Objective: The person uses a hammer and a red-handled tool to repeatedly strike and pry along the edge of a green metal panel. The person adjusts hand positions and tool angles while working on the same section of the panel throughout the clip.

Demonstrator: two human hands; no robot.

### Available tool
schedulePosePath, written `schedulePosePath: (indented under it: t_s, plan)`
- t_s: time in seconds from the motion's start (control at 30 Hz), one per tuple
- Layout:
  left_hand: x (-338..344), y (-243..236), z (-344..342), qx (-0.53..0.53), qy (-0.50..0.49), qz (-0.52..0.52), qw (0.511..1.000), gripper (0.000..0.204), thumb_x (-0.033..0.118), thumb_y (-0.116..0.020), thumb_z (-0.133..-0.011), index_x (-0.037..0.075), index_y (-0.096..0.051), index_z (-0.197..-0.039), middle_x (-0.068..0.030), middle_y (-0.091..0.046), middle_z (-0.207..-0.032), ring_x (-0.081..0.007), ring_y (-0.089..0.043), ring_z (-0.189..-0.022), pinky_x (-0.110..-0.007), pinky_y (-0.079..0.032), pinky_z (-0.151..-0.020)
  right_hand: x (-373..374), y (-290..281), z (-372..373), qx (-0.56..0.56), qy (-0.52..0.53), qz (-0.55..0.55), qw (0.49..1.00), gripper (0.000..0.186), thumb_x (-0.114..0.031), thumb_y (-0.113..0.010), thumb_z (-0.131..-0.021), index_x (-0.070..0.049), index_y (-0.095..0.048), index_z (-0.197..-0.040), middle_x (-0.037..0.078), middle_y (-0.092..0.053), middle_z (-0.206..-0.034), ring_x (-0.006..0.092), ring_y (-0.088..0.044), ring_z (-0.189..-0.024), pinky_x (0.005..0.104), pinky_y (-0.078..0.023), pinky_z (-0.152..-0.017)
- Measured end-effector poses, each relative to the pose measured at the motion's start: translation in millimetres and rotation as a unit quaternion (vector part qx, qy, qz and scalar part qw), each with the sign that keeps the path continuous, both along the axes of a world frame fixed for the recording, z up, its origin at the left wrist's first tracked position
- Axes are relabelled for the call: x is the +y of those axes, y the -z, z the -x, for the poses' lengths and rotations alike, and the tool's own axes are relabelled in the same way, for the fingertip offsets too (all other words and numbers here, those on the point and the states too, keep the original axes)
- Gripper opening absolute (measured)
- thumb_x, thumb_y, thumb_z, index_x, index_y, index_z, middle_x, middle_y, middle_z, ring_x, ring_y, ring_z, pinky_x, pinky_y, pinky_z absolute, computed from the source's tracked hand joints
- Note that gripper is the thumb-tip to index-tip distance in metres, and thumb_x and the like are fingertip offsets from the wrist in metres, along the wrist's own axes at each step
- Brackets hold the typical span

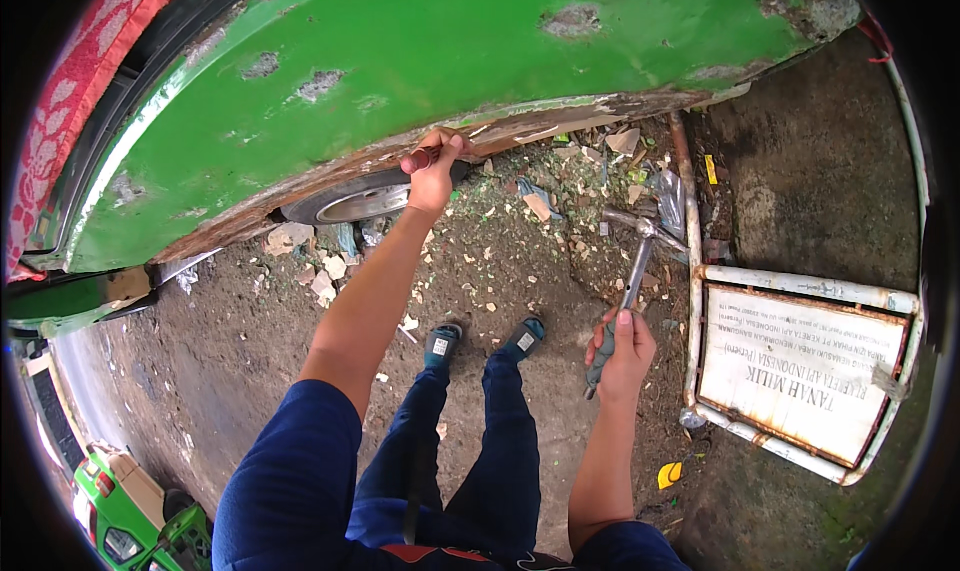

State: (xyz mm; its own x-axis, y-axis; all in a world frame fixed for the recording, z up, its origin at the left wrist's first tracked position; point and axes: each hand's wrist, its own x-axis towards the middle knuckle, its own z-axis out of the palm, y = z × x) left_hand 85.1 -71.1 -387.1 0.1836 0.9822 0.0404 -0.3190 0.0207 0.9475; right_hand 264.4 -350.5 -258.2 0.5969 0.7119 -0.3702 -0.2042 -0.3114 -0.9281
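Note:
In the head view my left hand [432, 176] grips a reddish-brown handled tool [419, 158] at the rusty, flaking lower edge [540, 121] of a dented green vehicle body [420, 51]; the tool's tip is hard to make out. Behind that hand sits a wheel [350, 204] under the body. My right hand [622, 351] holds a hammer [635, 261] by its grey-green grip, its metal head raised toward the body, away from the left hand. Flakes and scraps [535, 206] litter the ground beneath the edge.
My sandalled feet [440, 346] stand on dark, stained ground [260, 341]. At right lies a rusty white tubular frame with a signboard [800, 371], joined by an upright pipe [685, 191]. A red patterned cloth [55, 131] hangs at upper left; another green vehicle [115, 501] is at lower left.

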Motion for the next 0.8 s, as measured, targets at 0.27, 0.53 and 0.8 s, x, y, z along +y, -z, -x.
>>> schedulePosePath:
  t_s: [0.27, 0.53, 0.8]
  plan:
    - [2, 1, 6, 0.016, 0.008, -0.033, 0.999, 0.022, 0.011, -0.056, -0.097, 0.004, -0.048, -0.078, -0.0075, -0.06, -0.09, -0.018, -0.058, -0.092, -0.035, -0.044, -0.091, -2, -5, -1, 0.021, -0.001, 0.007, 1.0, 0.033, -0.031, -0.051, -0.102, -0.001, -0.056, -0.089, 0.005, -0.052, -0.07, 0.011, -0.051, -0.056, 0.0265, -0.043, -0.044]
    - [9, 4, 10, -0.018, -0.006, -0.005, 1.0, 0.024, 0.014, -0.055, -0.098, 0.004, -0.049, -0.077, -0.0068, -0.061, -0.086, -0.0168, -0.057, -0.088, -0.033, -0.042, -0.088, -2, 2, 0, 0.014, -0.001, 0.012, 1.0, 0.033, -0.035, -0.052, -0.101, -0.003, -0.055, -0.092, 0.005, -0.052, -0.062, 0.0121, -0.049, -0.045, 0.0265, -0.041, -0.041]
    - [19, 0, 7, -0.015, -0.002, -0.004, 1.0, 0.023, 0.012, -0.052, -0.098, 0.004, -0.05, -0.078, -0.0072, -0.058, -0.084, -0.0189, -0.058, -0.084, -0.036, -0.045, -0.082, 4, 1, 7, 0.015, -0.005, 0.016, 1.0, 0.031, -0.032, -0.052, -0.101, -0.002, -0.056, -0.093, 0.005, -0.052, -0.064, 0.012, -0.049, -0.047, 0.0264, -0.04, -0.04]
